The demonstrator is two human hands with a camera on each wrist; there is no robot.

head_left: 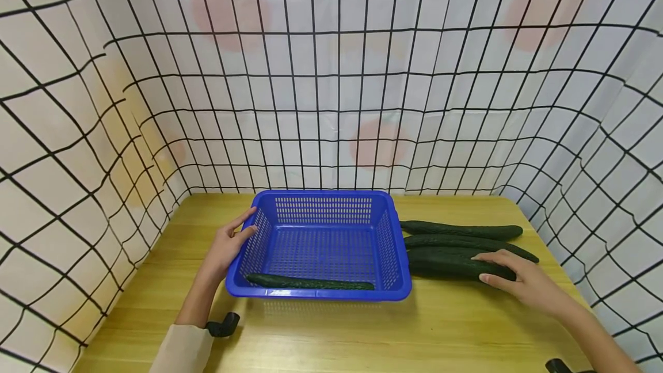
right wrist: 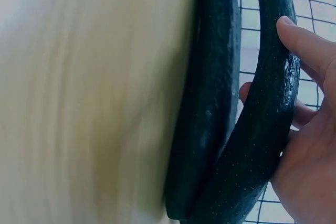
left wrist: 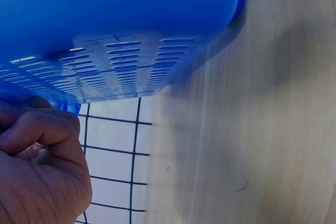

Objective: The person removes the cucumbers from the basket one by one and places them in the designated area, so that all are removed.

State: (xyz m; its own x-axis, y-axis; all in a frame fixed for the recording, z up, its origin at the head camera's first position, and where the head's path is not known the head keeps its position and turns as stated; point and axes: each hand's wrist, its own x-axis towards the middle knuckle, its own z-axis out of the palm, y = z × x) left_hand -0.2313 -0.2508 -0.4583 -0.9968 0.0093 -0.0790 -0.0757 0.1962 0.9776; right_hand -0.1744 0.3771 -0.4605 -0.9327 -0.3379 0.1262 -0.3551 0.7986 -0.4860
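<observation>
My left hand (head_left: 226, 246) grips the left rim of a blue plastic basket (head_left: 321, 293), the thumb over the rim's inner side. In the left wrist view the curled fingers (left wrist: 44, 129) are at the basket's edge, partly cut off. One dark green cucumber (head_left: 311, 284) lies along the near side inside the basket. To the right of the basket, my right hand (head_left: 525, 281) holds a cucumber (right wrist: 262, 114) between thumb and fingers. This cucumber lies against another cucumber (right wrist: 202, 108), both slanting in the right wrist view.
Behind the held one, two more cucumbers (head_left: 466, 230) lie side by side on the wooden table (head_left: 440, 332), their left ends close to the basket. White walls with a black wire grid (head_left: 339, 111) enclose the table at the back and sides.
</observation>
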